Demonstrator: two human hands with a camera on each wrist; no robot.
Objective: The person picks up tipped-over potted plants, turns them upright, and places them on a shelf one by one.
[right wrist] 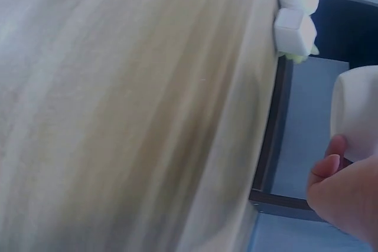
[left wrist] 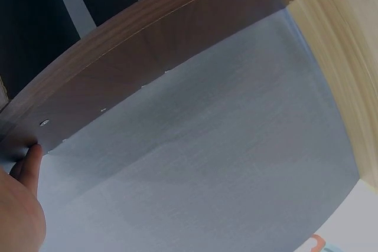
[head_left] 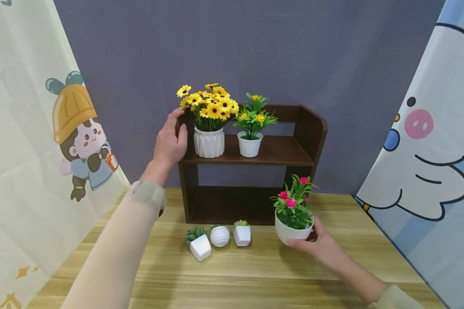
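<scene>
My right hand grips a round white pot with a pink-flowered artificial plant, held upright in front of the shelf's lower right corner. Thumb and fingers are at the pot's lower right side; in the right wrist view the white pot shows partly. My left hand holds the upper left side panel of a dark brown two-tier shelf. Fingers lie against the panel's outer face in the left wrist view. Yellow sunflowers in a white ribbed pot and a small yellow-flowered potted plant stand on the upper tier.
Three small white-potted succulents sit on the wood-grain table before the shelf: a tilted one at left, a round one and a squarish one. Behind hangs a grey-blue cloth; printed cloths hang on both sides.
</scene>
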